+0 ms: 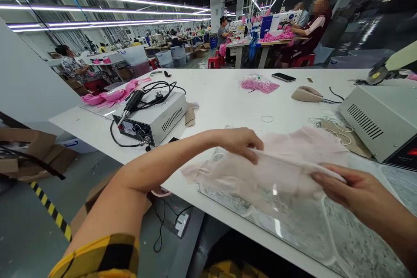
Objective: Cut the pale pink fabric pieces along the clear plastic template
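Observation:
A pale pink sheer fabric piece (280, 169) lies on the white table (221, 95) over a glass plate (293, 226) at the near edge. My left hand (239, 141) pinches the fabric's upper left edge, fingers curled closed on it. On the right, my right hand (345, 186) grips the same fabric with its fingers pressed together along a folded edge. The cloth is stretched between the two hands.
A grey control box with a black handheld tool and cables (153, 119) sits left of my hands. A larger grey machine (381, 124) stands at the right. Pink pieces in a bag (259, 83), a phone (283, 77) and a beige tool (306, 94) lie farther back. Other people sew at distant tables.

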The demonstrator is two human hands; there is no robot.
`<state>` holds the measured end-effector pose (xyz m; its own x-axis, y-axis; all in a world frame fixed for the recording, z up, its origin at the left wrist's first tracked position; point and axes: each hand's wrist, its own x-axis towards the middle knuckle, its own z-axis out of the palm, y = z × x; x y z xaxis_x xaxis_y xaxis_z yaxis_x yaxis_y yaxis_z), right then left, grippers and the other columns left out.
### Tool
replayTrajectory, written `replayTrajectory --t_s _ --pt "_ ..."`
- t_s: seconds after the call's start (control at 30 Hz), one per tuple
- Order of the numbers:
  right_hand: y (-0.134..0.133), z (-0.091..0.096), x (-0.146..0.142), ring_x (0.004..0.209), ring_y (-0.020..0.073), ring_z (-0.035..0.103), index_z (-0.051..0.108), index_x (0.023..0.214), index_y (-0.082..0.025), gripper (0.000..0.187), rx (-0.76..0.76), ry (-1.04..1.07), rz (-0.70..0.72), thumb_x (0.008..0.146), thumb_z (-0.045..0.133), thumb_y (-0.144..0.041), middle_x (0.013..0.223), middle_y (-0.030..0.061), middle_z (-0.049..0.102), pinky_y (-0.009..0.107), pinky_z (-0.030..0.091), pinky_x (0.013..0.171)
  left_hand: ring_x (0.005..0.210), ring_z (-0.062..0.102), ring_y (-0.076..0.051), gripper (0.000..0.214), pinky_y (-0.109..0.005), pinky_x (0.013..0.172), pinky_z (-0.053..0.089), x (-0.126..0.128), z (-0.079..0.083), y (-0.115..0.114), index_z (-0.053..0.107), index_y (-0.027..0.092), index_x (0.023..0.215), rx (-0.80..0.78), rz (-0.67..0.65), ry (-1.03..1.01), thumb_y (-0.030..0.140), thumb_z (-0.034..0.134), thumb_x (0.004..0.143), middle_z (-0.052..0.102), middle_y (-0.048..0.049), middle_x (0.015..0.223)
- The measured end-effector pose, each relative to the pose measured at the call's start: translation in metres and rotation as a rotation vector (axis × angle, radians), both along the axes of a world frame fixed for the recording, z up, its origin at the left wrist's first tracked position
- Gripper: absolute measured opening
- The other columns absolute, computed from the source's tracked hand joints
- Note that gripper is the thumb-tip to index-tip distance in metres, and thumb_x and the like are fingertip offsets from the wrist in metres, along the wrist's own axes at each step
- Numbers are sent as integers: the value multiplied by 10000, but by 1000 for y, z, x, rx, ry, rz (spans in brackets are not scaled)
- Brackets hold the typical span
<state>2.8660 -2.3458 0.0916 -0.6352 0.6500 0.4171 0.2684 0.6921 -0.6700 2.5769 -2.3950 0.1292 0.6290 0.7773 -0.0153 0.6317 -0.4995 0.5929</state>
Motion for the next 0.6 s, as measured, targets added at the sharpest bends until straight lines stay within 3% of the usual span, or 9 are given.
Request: replayTrajectory --t_s 0.07,0.17,0.27,0.37,0.47,0.6 --pt "-1 2 -24 457 91 462 651 841 -218 70 216 26 77 869 592 -241 626 0 558 178 360 331 656 492 -116 92 -233 596 335 -25 -8 -10 616 157 842 202 188 110 235 576 813 591 8 743" --pt "-8 -15 -50 643 108 561 626 1006 -255 212 417 67 225 840 583 -130 823 23 614 172 426 435 663 515 -125 196 -249 567 308 -53 -33 -40 609 192 926 452 302 351 116 477 803 616 -17 876" --pt "-22 -45 -55 598 114 541 632 950 -251 251 521 -39 409 829 519 -62 746 4 607 215 448 476 533 442 -110 246 -265 533 306 -64 -72 -78 592 209 935 498 138 546 72 441 797 591 -23 837" --pt "-34 -62 -49 672 148 555 605 959 -224 250 531 -172 549 832 463 -62 775 24 596 342 525 679 517 419 -111 242 -267 549 348 -64 -104 -107 579 211 968 486 76 542 79 454 810 579 -25 822" --pt "-37 -63 -42 763 160 558 555 975 -210 264 511 -273 613 825 414 -43 871 46 576 467 472 903 550 444 -124 256 -283 602 400 -62 -112 -120 564 203 1027 511 68 489 103 456 818 566 -39 832" --pt "-33 -62 -42 724 147 516 476 779 -211 276 511 -256 588 817 335 24 821 26 535 430 495 813 696 545 -171 262 -352 747 453 -56 -100 -120 569 181 1069 539 74 349 281 503 836 595 -91 933"
